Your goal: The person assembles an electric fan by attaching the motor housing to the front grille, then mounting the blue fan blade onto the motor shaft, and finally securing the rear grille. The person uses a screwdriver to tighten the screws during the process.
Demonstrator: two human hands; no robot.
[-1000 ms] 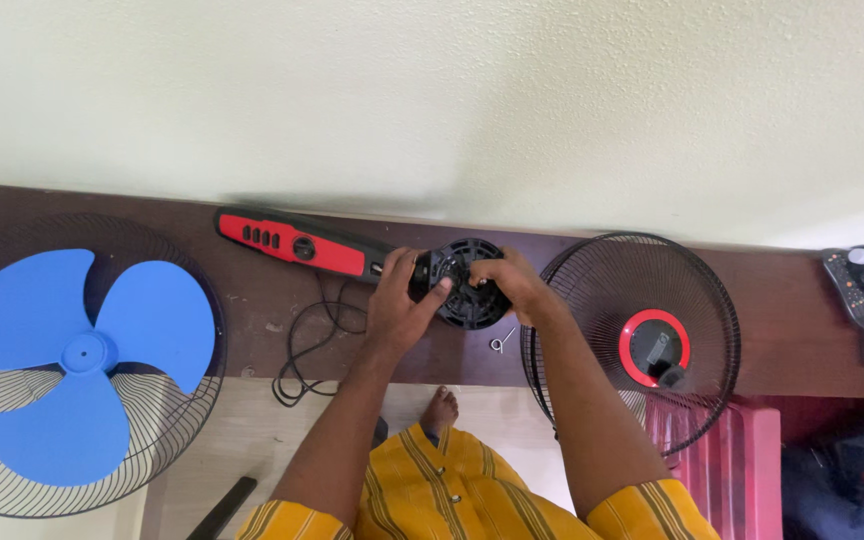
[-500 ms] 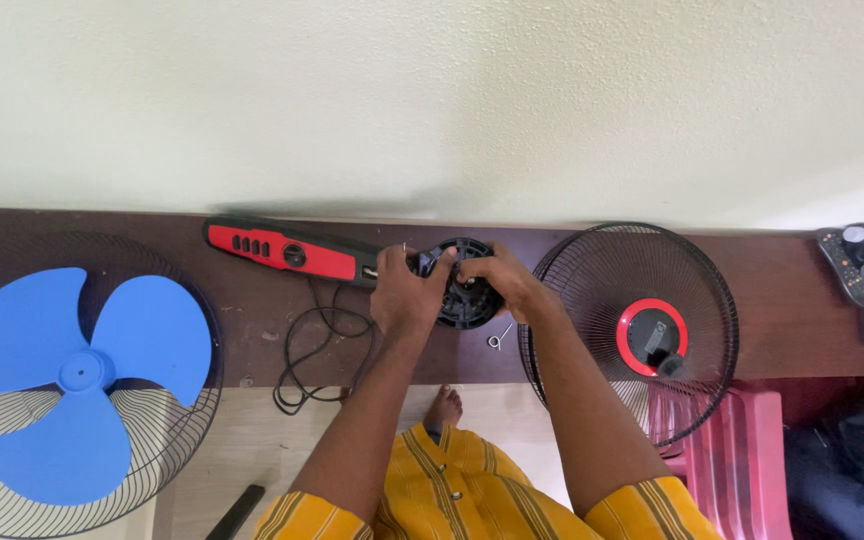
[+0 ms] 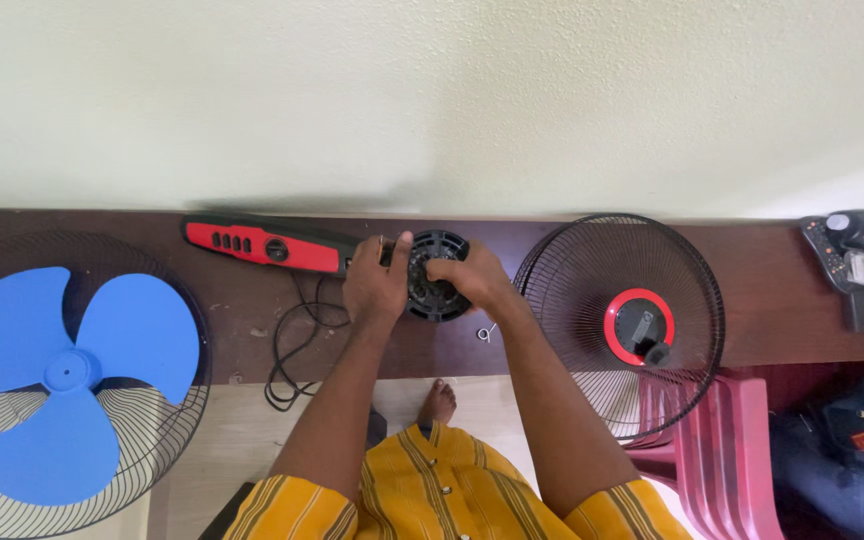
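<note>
A round black fan motor housing (image 3: 436, 297) lies on the dark brown table (image 3: 752, 330), joined to a red and black control stem (image 3: 262, 246) that points left. My left hand (image 3: 376, 285) grips the housing's left side, thumb up along its rim. My right hand (image 3: 464, 277) clasps its right side with fingers over the top. A small metal pin (image 3: 486, 332) lies on the table just below my right hand.
A black power cord (image 3: 297, 345) loops off the table's front edge. A blue three-blade fan blade (image 3: 72, 370) rests in a wire grille (image 3: 167, 440) at left. A second grille with a red-ringed centre (image 3: 639, 328) overhangs at right, above a pink plastic chair (image 3: 722, 440). Remote controls (image 3: 857, 270) sit far right.
Both hands stay on the motor housing. My left thumb has shifted up along its rim and my right fingers have closed further over it. The view has drifted slightly.
</note>
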